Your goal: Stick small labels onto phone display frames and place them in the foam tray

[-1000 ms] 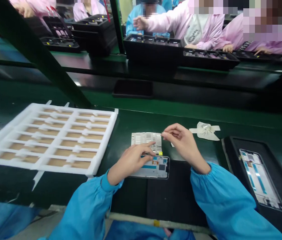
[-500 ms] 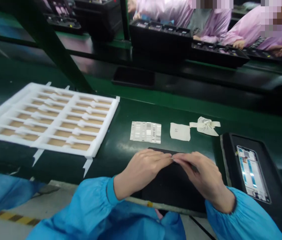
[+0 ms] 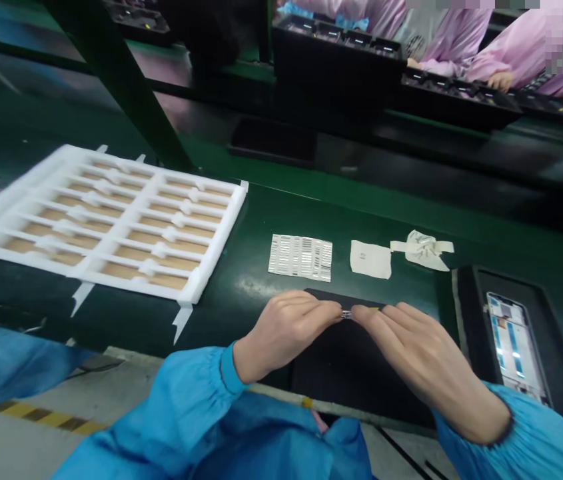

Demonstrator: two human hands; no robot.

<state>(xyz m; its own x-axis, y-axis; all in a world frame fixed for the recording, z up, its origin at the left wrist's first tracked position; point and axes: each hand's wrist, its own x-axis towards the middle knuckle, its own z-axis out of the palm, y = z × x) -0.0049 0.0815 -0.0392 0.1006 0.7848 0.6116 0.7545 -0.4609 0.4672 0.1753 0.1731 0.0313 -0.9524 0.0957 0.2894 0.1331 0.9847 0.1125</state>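
Note:
My left hand (image 3: 294, 330) and my right hand (image 3: 414, 347) meet above a black mat (image 3: 356, 373). Both are closed, fingertips together, on a thin silvery part (image 3: 346, 315). Only a short stretch of it shows between the fingers, so its kind is unclear. Just beyond the hands lies a sheet of silvery strips (image 3: 301, 257). A cream-coloured square of paper (image 3: 371, 259) and a crumpled piece of tape or liner (image 3: 425, 249) sit to its right. Right of my right hand, a phone frame (image 3: 517, 343) with blue strips rests in a black tray (image 3: 466, 313).
A white slotted foam tray (image 3: 194, 290) with tape tabs occupies the left of the green bench (image 3: 241, 280). A slanted green post (image 3: 126, 93) rises behind it. Across the bench, co-workers in pink sleeves (image 3: 511, 47) work at black boxes (image 3: 336, 73).
My right hand has turned so that its back faces up more, and the silvery part shows a little more between the fingers. The whole view has shifted slightly.

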